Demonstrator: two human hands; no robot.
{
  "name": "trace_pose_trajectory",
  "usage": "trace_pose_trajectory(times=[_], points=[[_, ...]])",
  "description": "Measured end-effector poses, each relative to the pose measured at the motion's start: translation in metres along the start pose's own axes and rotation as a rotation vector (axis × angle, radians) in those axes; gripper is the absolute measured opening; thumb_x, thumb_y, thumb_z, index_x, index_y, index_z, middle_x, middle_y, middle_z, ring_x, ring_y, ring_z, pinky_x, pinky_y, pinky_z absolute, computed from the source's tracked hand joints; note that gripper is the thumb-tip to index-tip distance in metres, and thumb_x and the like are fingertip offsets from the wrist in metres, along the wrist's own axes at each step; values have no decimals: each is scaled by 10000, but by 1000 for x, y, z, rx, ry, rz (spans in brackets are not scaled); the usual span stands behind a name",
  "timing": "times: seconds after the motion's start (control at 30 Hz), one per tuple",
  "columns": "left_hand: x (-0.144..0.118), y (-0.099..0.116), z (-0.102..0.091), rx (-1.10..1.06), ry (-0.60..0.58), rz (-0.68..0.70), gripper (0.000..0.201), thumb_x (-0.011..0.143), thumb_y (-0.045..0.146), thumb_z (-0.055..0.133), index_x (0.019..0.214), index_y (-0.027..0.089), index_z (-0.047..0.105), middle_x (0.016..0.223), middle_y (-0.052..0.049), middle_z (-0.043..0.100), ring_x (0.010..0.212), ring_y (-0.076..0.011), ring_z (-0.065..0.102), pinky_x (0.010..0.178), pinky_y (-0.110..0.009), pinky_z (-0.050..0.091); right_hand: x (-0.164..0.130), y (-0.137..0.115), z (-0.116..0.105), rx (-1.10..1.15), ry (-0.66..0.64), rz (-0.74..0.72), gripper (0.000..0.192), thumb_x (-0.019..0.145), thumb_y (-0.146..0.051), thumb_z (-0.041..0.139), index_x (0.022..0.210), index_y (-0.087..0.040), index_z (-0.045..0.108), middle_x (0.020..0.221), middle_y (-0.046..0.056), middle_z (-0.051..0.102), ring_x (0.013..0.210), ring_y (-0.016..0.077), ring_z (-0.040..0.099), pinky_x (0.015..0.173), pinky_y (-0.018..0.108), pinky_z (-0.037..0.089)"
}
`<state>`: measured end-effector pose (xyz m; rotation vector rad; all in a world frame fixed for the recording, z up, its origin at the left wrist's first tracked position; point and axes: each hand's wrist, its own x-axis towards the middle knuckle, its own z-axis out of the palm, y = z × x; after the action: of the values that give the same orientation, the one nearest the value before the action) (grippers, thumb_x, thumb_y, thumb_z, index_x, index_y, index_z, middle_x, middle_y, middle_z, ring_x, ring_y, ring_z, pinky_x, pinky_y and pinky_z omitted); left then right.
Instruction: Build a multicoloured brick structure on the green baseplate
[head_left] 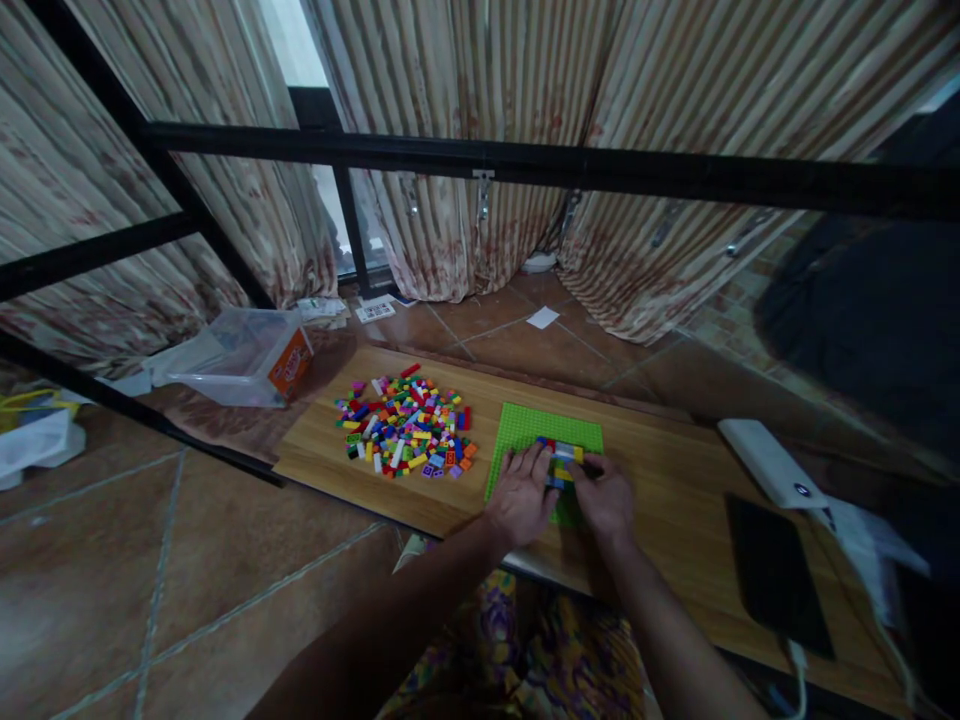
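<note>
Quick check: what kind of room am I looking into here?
Most likely a room in a home: a low wooden board on a tiled floor, striped curtains behind, and loose toy bricks spread out.

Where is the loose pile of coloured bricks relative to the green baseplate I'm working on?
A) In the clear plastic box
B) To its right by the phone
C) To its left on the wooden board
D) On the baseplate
C: the loose bricks lie heaped on the wooden board, left of the green baseplate and apart from it.
</note>
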<state>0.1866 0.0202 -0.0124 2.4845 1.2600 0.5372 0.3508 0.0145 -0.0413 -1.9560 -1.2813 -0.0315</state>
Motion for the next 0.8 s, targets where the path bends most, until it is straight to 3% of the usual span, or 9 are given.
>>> trace_pose_trajectory(times=[0.2,0.4,0.67,0.8], points=[[-1,-1,3,37,15,25,429,941,353,400,1331,193,478,1466,-114,412,1316,-265,396,1122,-512,278,-4,-4,-1,11,-28,42,409,743,-518,624,941,-165,686,899,140,699,788,270,620,713,397,467],[-2,-1,4,56,9,31,440,937,346,400,1339,189,488,1456,-138,424,1301,-287,415,1109,-539,276,-4,-9,-5,3,-106,97,444,763,-512,592,999,-144,669,984,171,682,919,307,605,808,442,454],[2,2,6,115,-18,49,485,904,332,426,1338,124,490,1449,-199,420,1285,-323,427,1084,-581,283,-3,-23,-7,-91,-153,226,449,769,-498,556,1029,-149,665,1020,157,671,948,306,588,829,431,429],[0,3,6,114,6,53,477,910,353,417,1327,138,502,1442,-187,435,1265,-315,451,1068,-572,320,-8,-23,-7,-60,-170,167,498,821,-526,480,1076,-131,643,1054,167,659,1003,303,566,873,442,411]])
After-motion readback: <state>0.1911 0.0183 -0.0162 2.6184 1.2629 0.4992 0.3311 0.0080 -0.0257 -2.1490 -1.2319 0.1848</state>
